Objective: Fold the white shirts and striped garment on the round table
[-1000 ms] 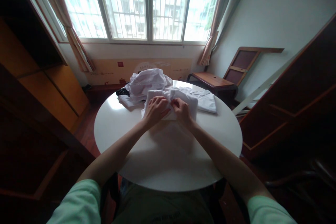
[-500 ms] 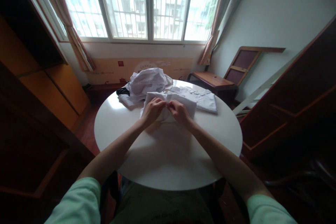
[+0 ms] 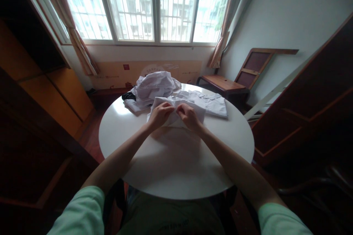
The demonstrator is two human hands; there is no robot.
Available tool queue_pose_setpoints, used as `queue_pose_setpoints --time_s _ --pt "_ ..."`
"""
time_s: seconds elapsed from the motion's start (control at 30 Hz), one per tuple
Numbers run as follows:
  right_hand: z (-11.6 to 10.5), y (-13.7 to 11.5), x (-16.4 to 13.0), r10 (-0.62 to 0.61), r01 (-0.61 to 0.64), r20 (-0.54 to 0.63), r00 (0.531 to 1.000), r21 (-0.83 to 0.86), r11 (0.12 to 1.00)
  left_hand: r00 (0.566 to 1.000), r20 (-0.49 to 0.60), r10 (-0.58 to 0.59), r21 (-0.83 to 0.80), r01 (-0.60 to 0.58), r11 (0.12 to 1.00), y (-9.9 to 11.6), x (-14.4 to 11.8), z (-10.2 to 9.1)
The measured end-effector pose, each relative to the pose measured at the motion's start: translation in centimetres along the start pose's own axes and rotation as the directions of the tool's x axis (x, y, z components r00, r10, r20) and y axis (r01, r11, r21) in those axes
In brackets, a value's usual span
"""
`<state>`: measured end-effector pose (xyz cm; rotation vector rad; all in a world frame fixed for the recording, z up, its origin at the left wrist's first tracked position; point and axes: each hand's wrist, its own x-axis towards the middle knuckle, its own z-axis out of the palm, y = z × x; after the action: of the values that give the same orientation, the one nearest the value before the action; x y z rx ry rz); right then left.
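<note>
My left hand (image 3: 159,114): pinching the white shirt (image 3: 176,112) at the table's (image 3: 176,169) far middle
My right hand (image 3: 188,116): pinching the same shirt; touching my left
Clothes pile (image 3: 154,87): beyond the shirt

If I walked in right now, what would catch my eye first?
Two bare hands, left hand and right hand, meet at the middle of a white shirt on the round white table. Behind them a crumpled white heap sits under the bright barred window.
</note>
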<state>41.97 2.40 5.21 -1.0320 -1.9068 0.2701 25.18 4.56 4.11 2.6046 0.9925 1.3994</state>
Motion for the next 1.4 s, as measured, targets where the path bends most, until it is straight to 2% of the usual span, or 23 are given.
queue_pose_setpoints --time_s 0.3,0.57,0.77,0.97,1.2,1.4 --pt "0.1 -0.1 0.0 0.002 -0.003 -0.016 1.0 -0.021 1.0 1.0 0.0 -0.026 -0.175 0.026 0.984 -0.2 -0.3 0.6" --pt "0.4 -0.4 -0.1 0.031 -0.033 -0.049 0.998 -0.041 0.999 0.998 0.005 -0.055 -0.201 0.055 0.978 0.2 -0.2 0.7" --pt "0.7 0.1 -0.1 0.057 -0.058 -0.068 0.996 -0.011 0.998 0.991 0.099 -0.088 -0.25 0.11 0.962 0.5 -0.2 0.5" --pt "0.8 0.2 -0.1 0.058 -0.058 -0.056 0.997 0.003 0.998 0.983 0.048 -0.176 -0.314 0.182 0.932 0.2 -0.2 1.0" --pt "0.8 0.2 -0.1 0.073 -0.072 -0.042 0.996 0.031 0.997 0.972 0.053 -0.228 -0.363 0.232 0.902 -0.5 -0.3 1.4" --pt "1.0 0.3 -0.2 0.086 -0.085 -0.018 0.996 0.063 0.994 0.951 0.103 -0.293 -0.404 0.309 0.861 -0.7 -0.3 1.5"
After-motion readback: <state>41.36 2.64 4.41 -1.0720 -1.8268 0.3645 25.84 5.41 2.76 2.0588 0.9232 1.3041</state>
